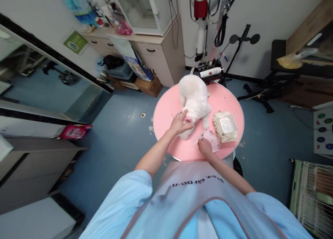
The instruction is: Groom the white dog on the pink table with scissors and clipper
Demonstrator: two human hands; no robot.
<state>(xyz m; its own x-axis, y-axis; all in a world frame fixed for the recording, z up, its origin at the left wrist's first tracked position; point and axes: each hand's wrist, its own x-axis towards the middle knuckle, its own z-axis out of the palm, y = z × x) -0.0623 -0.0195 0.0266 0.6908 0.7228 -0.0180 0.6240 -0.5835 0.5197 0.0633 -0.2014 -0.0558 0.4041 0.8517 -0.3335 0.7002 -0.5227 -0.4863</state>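
A white, close-clipped dog (194, 93) stands on a round pink table (166, 110) with its head low and toward me. My left hand (179, 124) holds the dog's head, with thumb and fingers on either side of an ear (187, 120) whose reddish inside shows. Lower and to the right, my right hand (205, 147) is closed at the table top on a thin white wipe (212, 140), which lies partly spread out and has small dark spots. Beside it rests a beige pack of wipes (225, 127) with a white lid.
A white tube (211, 72) lies on a black holder at the table's far edge. Behind are a cabinet (151, 50), a blue pet carrier (122, 70) and a white dryer (201, 24) on an arm. To the right stands a wire cage (312, 194). Hair tufts lie on the floor.
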